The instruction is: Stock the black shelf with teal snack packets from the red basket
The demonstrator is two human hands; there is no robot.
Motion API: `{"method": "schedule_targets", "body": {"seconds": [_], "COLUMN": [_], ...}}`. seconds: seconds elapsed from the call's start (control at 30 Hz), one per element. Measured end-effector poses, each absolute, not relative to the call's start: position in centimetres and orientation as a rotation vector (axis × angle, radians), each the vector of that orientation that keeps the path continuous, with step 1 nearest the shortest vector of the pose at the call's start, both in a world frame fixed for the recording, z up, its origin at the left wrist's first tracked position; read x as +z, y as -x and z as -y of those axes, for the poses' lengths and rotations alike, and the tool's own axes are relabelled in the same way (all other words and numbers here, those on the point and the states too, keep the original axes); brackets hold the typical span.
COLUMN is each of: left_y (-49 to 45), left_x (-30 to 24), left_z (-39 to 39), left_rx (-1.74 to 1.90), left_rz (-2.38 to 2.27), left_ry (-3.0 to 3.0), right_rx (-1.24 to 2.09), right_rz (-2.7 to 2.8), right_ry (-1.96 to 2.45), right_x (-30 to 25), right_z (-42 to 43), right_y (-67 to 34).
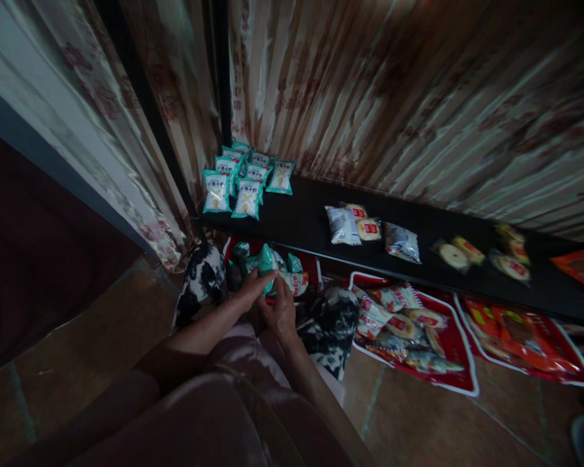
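Observation:
Between my two hands, above a red basket (320,275), is a teal snack packet (267,259). My left hand (255,285) grips it from the left, thumb along its lower part. From the right, my right hand (279,308) closes its fingers on the packet's lower end. More teal packets and a red-and-white packet (298,283) lie in the basket below. On the left end of the black shelf (302,217), several teal-and-white snack packets (247,198) stand grouped in rows. My fingertips are partly hidden behind the packet and each other.
Farther right on the shelf lie clear-wrapped snacks (368,228), silver-white packets (401,242) and an orange packet (581,269). Two more red baskets, one of mixed packets (403,324) and one of orange packets (520,334), stand below. Patterned curtains (360,97) hang behind; a dark post (221,71) rises at the left.

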State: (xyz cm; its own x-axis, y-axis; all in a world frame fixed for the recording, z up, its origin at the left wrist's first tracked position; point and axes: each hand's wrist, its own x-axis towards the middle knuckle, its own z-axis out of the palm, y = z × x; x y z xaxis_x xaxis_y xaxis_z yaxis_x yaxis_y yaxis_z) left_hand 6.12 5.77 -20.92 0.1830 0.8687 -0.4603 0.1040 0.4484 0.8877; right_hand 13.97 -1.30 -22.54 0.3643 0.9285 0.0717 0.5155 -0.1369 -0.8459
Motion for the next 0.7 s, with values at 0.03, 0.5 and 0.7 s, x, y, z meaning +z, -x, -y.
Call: {"method": "schedule_targets", "body": {"seconds": [0.03, 0.5, 0.7], "left_y": [-6.0, -5.3, -5.0], "left_x": [-20.7, -19.7, -21.7], "left_z": [-5.7, -6.2, -6.4], "left_rx": [0.662, 0.623, 0.644], "left_rz": [-1.264, -1.08, -1.167], "left_ry": [-0.933, -0.79, -0.796], "right_rx": [0.589, 0.468, 0.64], "right_rz": [1.296, 1.496, 1.257], "right_ry": [1.794, 1.749, 1.734], "right_x": [-22.5, -21.9, -22.5], "right_z": [1.4, 2.3, 1.7], "right_y": [-13.9, -14.3, -15.4]}}
